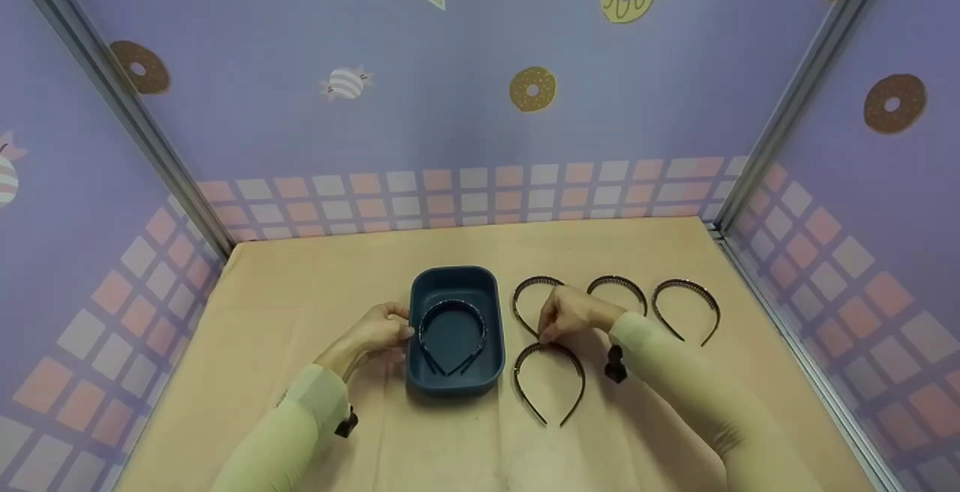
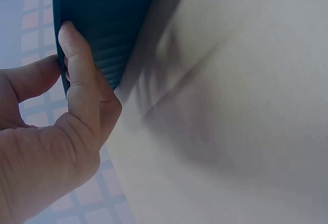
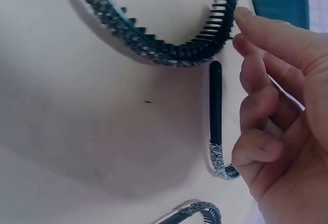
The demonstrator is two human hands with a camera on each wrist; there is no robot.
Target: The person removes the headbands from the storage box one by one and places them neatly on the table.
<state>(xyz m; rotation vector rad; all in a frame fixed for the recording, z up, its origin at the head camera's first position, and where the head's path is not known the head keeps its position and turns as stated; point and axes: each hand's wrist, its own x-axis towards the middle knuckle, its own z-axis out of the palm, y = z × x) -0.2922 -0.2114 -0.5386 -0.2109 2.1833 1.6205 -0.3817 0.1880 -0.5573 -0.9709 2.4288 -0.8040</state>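
Note:
My left hand (image 1: 381,329) grips the left wall of a dark blue rectangular tray (image 1: 417,383). In the left wrist view the thumb lies inside the rim and the fingers (image 2: 81,62) outside it. A dark headband (image 1: 481,327) lies in the tray, its ends toward me. My right hand (image 1: 568,313) is at the top of the nearest headband (image 1: 579,368), right of the tray. Its thumb and index fingertips pinch the edge of this toothed, glitter-covered headband (image 3: 174,55) in the right wrist view. The other fingers curl inward.
Behind the right hand, a row of similar headbands lies on the cloth-covered table (image 1: 300,274): one at left (image 1: 517,301), a middle headband (image 1: 639,295) partly behind the hand, and a right headband (image 1: 716,308). Patterned walls (image 1: 480,132) with metal corner posts enclose the table.

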